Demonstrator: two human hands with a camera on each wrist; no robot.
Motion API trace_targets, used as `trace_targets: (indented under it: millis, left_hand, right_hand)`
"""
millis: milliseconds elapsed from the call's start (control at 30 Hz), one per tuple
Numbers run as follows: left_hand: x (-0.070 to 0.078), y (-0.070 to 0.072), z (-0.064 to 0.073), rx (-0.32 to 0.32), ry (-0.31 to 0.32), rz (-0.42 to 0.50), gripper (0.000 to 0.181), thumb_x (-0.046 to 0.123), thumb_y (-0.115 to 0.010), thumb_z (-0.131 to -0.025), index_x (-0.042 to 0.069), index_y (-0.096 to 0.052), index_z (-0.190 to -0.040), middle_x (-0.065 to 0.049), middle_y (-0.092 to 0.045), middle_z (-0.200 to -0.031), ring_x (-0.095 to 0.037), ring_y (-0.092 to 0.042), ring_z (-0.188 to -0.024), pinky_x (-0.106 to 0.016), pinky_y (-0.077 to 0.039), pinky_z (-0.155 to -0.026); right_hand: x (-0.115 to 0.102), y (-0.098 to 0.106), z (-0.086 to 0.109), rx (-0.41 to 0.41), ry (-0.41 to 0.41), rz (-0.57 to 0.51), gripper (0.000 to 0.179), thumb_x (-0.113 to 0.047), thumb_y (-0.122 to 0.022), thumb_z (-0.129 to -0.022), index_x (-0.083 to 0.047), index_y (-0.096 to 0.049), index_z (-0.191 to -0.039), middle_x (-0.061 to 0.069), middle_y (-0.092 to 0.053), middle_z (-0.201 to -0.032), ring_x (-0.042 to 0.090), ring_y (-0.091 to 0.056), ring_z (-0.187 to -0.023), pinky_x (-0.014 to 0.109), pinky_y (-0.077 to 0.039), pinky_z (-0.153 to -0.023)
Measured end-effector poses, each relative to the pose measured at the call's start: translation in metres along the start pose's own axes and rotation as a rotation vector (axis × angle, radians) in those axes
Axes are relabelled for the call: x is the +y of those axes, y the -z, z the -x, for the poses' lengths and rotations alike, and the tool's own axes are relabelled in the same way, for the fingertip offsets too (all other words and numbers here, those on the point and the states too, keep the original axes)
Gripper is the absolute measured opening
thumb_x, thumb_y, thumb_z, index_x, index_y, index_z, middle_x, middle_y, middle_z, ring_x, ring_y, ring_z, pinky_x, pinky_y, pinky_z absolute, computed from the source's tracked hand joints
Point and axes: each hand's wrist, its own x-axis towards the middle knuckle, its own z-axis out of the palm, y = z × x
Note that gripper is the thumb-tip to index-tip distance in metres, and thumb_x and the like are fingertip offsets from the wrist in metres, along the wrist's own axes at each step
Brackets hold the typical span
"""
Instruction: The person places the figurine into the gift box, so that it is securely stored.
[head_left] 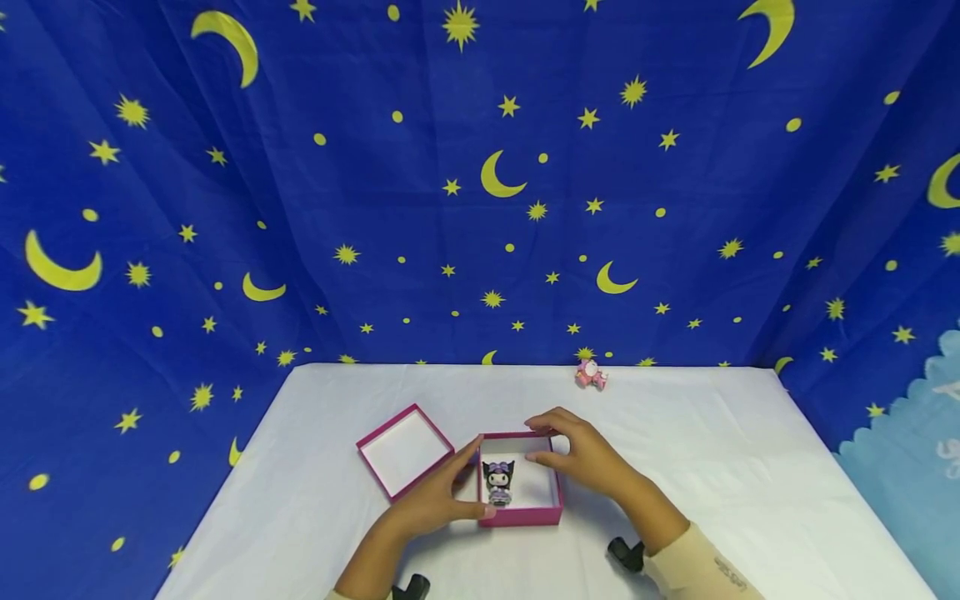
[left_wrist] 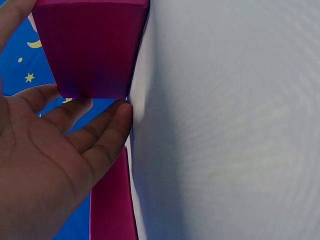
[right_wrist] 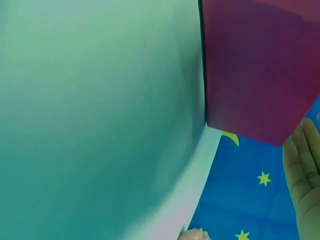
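A magenta box (head_left: 519, 517) with a white inside stands uncovered on the table in the head view. Inside it, toward the left, lies a small figurine (head_left: 498, 481) with a black pointed hood, white face and purple dress. My left hand (head_left: 429, 502) holds the box's left side, thumb at the near corner and fingers at the far one; the left wrist view shows these fingers along the box wall (left_wrist: 92, 50). At the far right corner is my right hand (head_left: 588, 454), thumb over the opening. Its fingers (right_wrist: 300, 160) look straight beside the box in the right wrist view.
A matching magenta lid (head_left: 405, 454) lies left of the box, white inside up. Near the far table edge sits a small pink figurine (head_left: 591, 375). White cloth covers the table (head_left: 690, 450); a blue star-and-moon curtain (head_left: 420, 217) hangs behind it.
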Motion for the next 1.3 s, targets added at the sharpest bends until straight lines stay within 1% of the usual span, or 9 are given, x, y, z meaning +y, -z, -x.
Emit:
trace_targets:
  millis: [167, 300, 467, 567, 733, 833, 1033, 1167, 1300]
  left_hand:
    - [0.0, 0.0, 0.0, 0.003, 0.004, 0.005, 0.105, 0.035, -0.085, -0.08, 0.035, -0.02, -0.162, -0.015, -0.024, -0.168, -0.04, -0.027, -0.154, -0.059, -0.025, -0.124]
    - [0.0, 0.0, 0.0, 0.006, 0.003, -0.002, 0.105, 0.036, -0.085, -0.08, 0.035, -0.02, -0.162, -0.015, -0.025, -0.168, -0.039, -0.026, -0.154, -0.059, -0.023, -0.125]
    - [-0.001, -0.001, 0.001, 0.008, 0.003, -0.007, 0.105, 0.036, -0.085, -0.08, 0.036, -0.02, -0.162, -0.014, -0.024, -0.168, -0.038, -0.024, -0.155, -0.058, -0.021, -0.126]
    - [-0.001, -0.001, 0.001, 0.006, 0.005, -0.007, 0.105, 0.036, -0.085, -0.08, 0.035, -0.02, -0.162, -0.013, -0.023, -0.169, -0.037, -0.024, -0.155, -0.057, -0.02, -0.126]
    - [-0.001, -0.001, 0.001, 0.003, 0.002, -0.006, 0.105, 0.036, -0.085, -0.081, 0.035, -0.019, -0.162, -0.012, -0.022, -0.169, -0.036, -0.023, -0.155, -0.057, -0.02, -0.126]
    - [-0.001, -0.001, 0.001, 0.002, 0.002, -0.005, 0.104, 0.036, -0.085, -0.081, 0.036, -0.019, -0.162, -0.012, -0.023, -0.169, -0.036, -0.023, -0.156, -0.058, -0.02, -0.126]
    - [0.001, -0.001, 0.002, 0.005, 0.011, -0.002, 0.105, 0.036, -0.085, -0.081, 0.036, -0.019, -0.162, -0.013, -0.023, -0.169, -0.037, -0.023, -0.155, -0.058, -0.021, -0.126]
    - [0.001, -0.001, 0.002, 0.008, 0.007, -0.01, 0.106, 0.037, -0.085, -0.081, 0.033, -0.019, -0.163, -0.013, -0.023, -0.169, -0.037, -0.024, -0.155, -0.057, -0.022, -0.126]
    - [0.001, -0.001, 0.001, 0.009, -0.009, -0.02, 0.107, 0.038, -0.085, -0.08, 0.03, -0.018, -0.163, -0.011, -0.021, -0.169, -0.036, -0.027, -0.154, -0.055, -0.025, -0.125]
  right_hand:
    - [0.006, 0.006, -0.002, 0.038, 0.008, 0.009, 0.042, -0.031, -0.079, -0.088, -0.022, -0.066, -0.127, -0.004, -0.068, -0.12, 0.016, -0.067, -0.11, 0.039, -0.058, -0.099]
    - [0.012, 0.01, -0.005, 0.074, -0.016, 0.024, 0.042, -0.027, -0.08, -0.088, -0.02, -0.066, -0.127, -0.007, -0.067, -0.121, 0.019, -0.067, -0.111, 0.041, -0.058, -0.098]
    - [0.02, 0.015, -0.007, 0.115, -0.045, 0.047, 0.046, -0.028, -0.079, -0.089, -0.015, -0.065, -0.13, 0.002, -0.067, -0.124, 0.024, -0.065, -0.114, 0.046, -0.057, -0.098]
    - [0.025, 0.018, -0.008, 0.126, -0.074, 0.065, 0.051, -0.029, -0.078, -0.089, -0.011, -0.063, -0.134, 0.009, -0.065, -0.128, 0.03, -0.063, -0.116, 0.052, -0.055, -0.099]
    - [0.033, 0.024, -0.01, 0.134, -0.158, 0.095, 0.057, -0.034, -0.077, -0.09, -0.013, -0.059, -0.139, 0.011, -0.059, -0.139, 0.035, -0.056, -0.13, 0.058, -0.047, -0.11]
    - [0.04, 0.026, -0.011, 0.15, -0.176, 0.115, 0.059, -0.034, -0.077, -0.09, -0.012, -0.057, -0.141, 0.015, -0.055, -0.144, 0.038, -0.051, -0.137, 0.062, -0.042, -0.114]
    - [0.052, 0.03, -0.014, 0.182, -0.198, 0.122, 0.065, -0.034, -0.077, -0.09, -0.007, -0.052, -0.144, 0.019, -0.051, -0.144, 0.039, -0.049, -0.137, 0.062, -0.041, -0.115]
    - [0.059, 0.034, -0.016, 0.187, -0.23, 0.098, 0.07, -0.034, -0.076, -0.091, -0.006, -0.047, -0.148, 0.02, -0.048, -0.144, 0.04, -0.046, -0.139, 0.062, -0.036, -0.118]
    - [0.065, 0.039, -0.019, 0.168, -0.27, 0.081, 0.076, -0.037, -0.075, -0.092, -0.007, -0.041, -0.153, 0.023, -0.039, -0.153, 0.044, -0.04, -0.144, 0.065, -0.032, -0.119]
